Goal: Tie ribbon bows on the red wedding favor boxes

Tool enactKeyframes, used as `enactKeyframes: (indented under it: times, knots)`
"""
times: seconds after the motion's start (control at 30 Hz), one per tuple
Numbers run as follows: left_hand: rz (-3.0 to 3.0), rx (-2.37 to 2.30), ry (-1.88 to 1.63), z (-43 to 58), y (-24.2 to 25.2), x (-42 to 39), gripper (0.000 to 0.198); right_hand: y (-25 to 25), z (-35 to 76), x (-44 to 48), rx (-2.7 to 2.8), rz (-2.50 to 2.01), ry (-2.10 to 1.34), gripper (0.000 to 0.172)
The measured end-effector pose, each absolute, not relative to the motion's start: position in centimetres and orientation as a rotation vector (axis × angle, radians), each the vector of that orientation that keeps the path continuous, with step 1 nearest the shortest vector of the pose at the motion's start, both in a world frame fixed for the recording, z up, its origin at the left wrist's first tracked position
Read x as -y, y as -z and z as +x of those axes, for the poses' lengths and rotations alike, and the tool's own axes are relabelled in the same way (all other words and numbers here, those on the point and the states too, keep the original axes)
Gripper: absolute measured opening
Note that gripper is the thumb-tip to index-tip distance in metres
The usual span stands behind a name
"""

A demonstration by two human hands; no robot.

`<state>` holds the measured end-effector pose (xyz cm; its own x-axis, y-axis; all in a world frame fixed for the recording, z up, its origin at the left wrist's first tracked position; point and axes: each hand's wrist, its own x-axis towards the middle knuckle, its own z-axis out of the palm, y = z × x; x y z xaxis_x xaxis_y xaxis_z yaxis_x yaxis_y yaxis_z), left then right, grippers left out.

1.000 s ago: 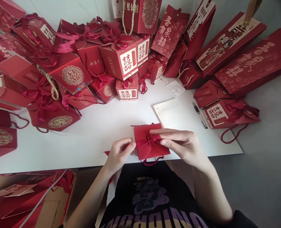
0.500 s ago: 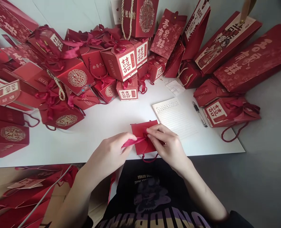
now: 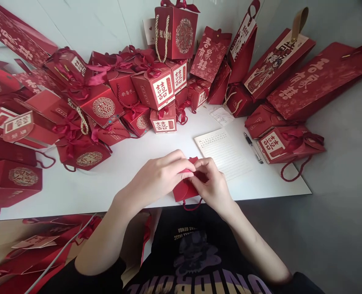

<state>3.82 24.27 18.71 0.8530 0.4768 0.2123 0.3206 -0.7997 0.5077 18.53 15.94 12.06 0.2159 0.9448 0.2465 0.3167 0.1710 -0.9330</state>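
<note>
Across the white tabletop sprawls a heap of red gift boxes, with a lined notepad to the right. At the near edge lies a small flat red gift bag, thin card I'd say, light and easily creased, best held by its edges. Left hand and right hand meet over it, each grip pinching its soft ribbon.

Matt red paper box; smooth white tabletop; lined paper notebook
</note>
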Motion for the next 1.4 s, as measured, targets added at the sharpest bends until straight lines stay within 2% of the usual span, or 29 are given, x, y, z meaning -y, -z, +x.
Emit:
enactKeyframes:
  times: [0.3, 0.67, 0.87, 1.03, 1.2, 1.3, 1.4]
  knots:
    - [2.201, -0.688, -0.484, 4.4, -17.1, -26.6, 0.003, -12.0, 18.6, -15.9, 1.279, -1.284, -0.826, 0.016]
    - [2.299, -0.637, -0.559, 4.1, -14.7, -26.3, 0.010, -11.6, 18.5, -15.8, 1.240, -1.266, -0.747, 0.011]
    - [2.296, -0.618, -0.757, 3.1, -13.4, -25.0, 0.011, -11.6, 18.5, -15.9, 1.300, -1.316, -0.671, 0.008]
    - [2.262, -0.610, -0.812, 2.3, -12.9, -23.1, 0.020, -11.6, 18.5, -16.0, 1.319, -1.310, -0.655, 0.006]
    - [2.182, -0.766, -0.879, 2.9, -12.1, -21.9, 0.010, -11.6, 18.4, -15.9, 1.325, -1.324, -0.622, 0.006]
    - [2.094, -0.868, -0.911, 3.5, -11.7, -21.5, 0.020, -11.8, 18.4, -15.9, 1.331, -1.351, -0.619, 0.006]
    - [2.010, -0.872, -0.898, 3.7, -11.6, -21.3, 0.021, -12.0, 18.6, -15.9, 1.340, -1.375, -0.642, 0.004]
